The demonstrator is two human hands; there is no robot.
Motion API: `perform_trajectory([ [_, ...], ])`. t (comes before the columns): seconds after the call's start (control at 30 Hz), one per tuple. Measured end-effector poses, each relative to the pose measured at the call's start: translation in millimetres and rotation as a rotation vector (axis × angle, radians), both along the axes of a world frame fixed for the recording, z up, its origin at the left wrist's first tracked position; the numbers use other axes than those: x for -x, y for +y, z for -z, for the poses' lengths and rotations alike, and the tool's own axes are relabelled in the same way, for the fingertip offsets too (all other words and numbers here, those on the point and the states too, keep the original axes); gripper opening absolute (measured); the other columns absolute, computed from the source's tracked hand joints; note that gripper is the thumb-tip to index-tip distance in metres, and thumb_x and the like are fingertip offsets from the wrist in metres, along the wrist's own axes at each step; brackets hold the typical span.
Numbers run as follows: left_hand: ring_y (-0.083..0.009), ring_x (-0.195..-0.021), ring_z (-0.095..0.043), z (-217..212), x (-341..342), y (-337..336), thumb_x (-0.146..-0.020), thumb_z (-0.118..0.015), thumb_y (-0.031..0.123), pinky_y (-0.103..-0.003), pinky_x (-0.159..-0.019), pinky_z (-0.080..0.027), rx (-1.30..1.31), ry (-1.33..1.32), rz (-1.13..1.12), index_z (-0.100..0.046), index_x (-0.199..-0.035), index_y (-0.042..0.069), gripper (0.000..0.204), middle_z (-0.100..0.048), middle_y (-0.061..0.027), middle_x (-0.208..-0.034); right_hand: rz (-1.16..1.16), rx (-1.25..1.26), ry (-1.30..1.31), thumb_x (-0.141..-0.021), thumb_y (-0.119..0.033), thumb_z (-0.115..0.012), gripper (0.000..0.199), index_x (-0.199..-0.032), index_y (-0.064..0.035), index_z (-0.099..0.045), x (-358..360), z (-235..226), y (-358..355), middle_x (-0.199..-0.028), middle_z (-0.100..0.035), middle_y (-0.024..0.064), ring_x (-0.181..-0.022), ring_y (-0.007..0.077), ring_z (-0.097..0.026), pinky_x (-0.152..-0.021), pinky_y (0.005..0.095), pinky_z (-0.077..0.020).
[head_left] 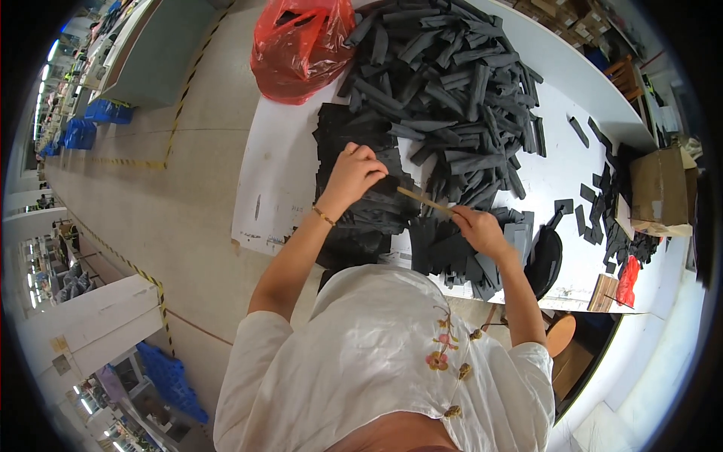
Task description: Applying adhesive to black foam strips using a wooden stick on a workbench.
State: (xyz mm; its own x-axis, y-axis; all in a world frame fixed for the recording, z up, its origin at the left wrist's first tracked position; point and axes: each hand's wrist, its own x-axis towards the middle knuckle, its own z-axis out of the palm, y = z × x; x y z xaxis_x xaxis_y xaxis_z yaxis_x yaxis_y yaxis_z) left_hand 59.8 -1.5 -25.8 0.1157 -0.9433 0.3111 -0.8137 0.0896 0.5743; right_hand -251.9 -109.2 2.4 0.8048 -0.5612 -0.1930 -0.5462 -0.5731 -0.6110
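Observation:
My right hand (pixel 480 230) grips one end of a thin tan stick (pixel 423 197), whose other end points left toward my left hand. Over layered black sheets (pixel 343 135) with ragged edges, my left hand (pixel 355 175) is closed, thumb and fingertips together. What it pinches, if anything, is too small to make out. Under and beside my right hand lie flat dark grey pieces (pixel 452 252) in overlapping rows. A large heap of folded dark grey strips (pixel 452 90) rises beyond both hands.
A red plastic bag (pixel 301 56) sits at the table's far left. To the right, a black rounded item (pixel 544 260), scattered small black pieces (pixel 595 203) and a cardboard box (pixel 659 188) rest on the white table (pixel 275 162). A low wall (pixel 602 79) borders its far side.

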Motion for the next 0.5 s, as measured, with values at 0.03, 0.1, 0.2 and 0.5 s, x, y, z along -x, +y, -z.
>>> perform_trajectory([
  [0.03, -0.0224, -0.089, -0.050, -4, 8, 0, -0.071, -0.073, 0.019, -0.035, -0.079, -0.043, 0.031, -0.009, 0.020, -0.072, -0.078, 0.017, 0.007, -0.056, 0.0009, -0.085, -0.030, -0.008, -0.007, -0.091, -0.020, -0.057, 0.026, -0.115, -0.0094, -0.060, -9, 0, 5, -0.069, -0.062, 0.0188, -0.066, 0.0358, -0.064, -0.060, 0.0434, -0.0494],
  [0.1, -0.0225, -0.103, -0.049, -20, 37, 1, -0.070, -0.074, 0.021, -0.041, -0.088, -0.038, 0.016, 0.027, 0.055, -0.071, -0.076, 0.019, 0.007, -0.057, 0.0017, -0.094, 0.011, -0.120, -0.099, -0.091, -0.017, -0.056, 0.028, -0.118, -0.0094, -0.058, -37, 4, 20, -0.070, -0.062, 0.0193, -0.066, 0.0352, -0.064, -0.060, 0.0426, -0.0496],
  [0.2, -0.0279, -0.121, -0.042, -51, 64, 15, -0.069, -0.076, 0.021, -0.043, -0.098, -0.033, 0.279, -0.042, -0.107, -0.069, -0.084, 0.020, 0.017, -0.051, -0.0040, -0.124, 0.098, -0.302, -0.295, -0.088, -0.004, -0.050, 0.032, -0.120, -0.0020, -0.054, -61, 29, 36, -0.068, -0.061, 0.0162, -0.061, 0.0247, -0.063, -0.058, 0.0348, -0.0485],
  [0.5, -0.0238, -0.077, -0.065, -5, 66, 39, -0.088, -0.069, 0.020, -0.038, -0.078, -0.055, 0.275, 2.169, -0.525, -0.065, -0.095, 0.001, 0.021, -0.064, -0.0083, -0.079, 0.128, -0.197, -0.392, -0.088, -0.001, -0.048, 0.024, -0.111, 0.0011, -0.054, -113, 32, 105, -0.071, -0.061, 0.0257, -0.067, 0.0445, -0.062, -0.057, 0.0471, -0.0480],
])
